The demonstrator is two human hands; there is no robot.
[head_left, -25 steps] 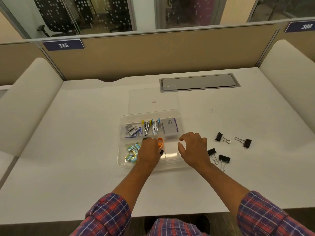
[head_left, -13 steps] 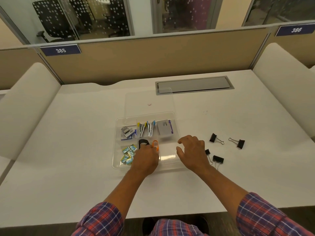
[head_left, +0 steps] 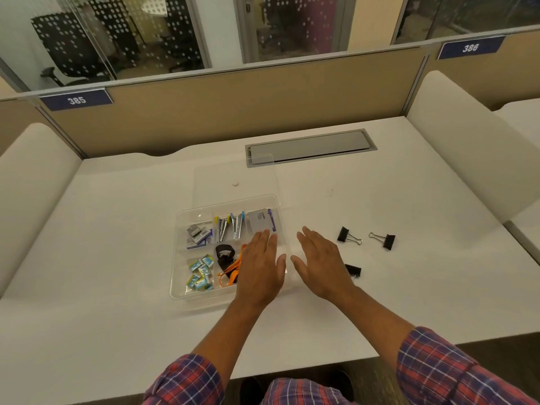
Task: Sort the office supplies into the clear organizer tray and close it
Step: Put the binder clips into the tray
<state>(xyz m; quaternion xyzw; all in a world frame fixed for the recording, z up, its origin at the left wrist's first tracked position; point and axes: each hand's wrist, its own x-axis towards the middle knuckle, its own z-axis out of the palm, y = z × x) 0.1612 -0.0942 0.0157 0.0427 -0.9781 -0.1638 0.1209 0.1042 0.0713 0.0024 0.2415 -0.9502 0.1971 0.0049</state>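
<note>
The clear organizer tray (head_left: 181, 258) lies open on the white desk, its clear lid (head_left: 233, 173) flat behind it. Its compartments hold staple boxes (head_left: 198, 233), small staplers (head_left: 230, 226), a grey card box (head_left: 261, 220), blue-green erasers (head_left: 200, 273) and black and orange staple removers (head_left: 226, 261). My left hand (head_left: 258, 268) hovers flat, fingers straight, over the tray's right side. My right hand (head_left: 320, 263) is flat just right of the tray, holding nothing. Black binder clips lie on the desk to the right: one (head_left: 347, 236), another (head_left: 384, 240), and a third (head_left: 353, 270) partly behind my right hand.
A grey cable hatch (head_left: 309, 149) is set into the desk behind the lid. A beige partition (head_left: 263, 103) runs along the back and white padded dividers (head_left: 467, 135) stand at both sides. A small pale speck (head_left: 235, 184) shows under the lid.
My left hand has let go of the orange staple remover, which now lies in the tray, and both hands have flattened out. The camera has moved closer.
</note>
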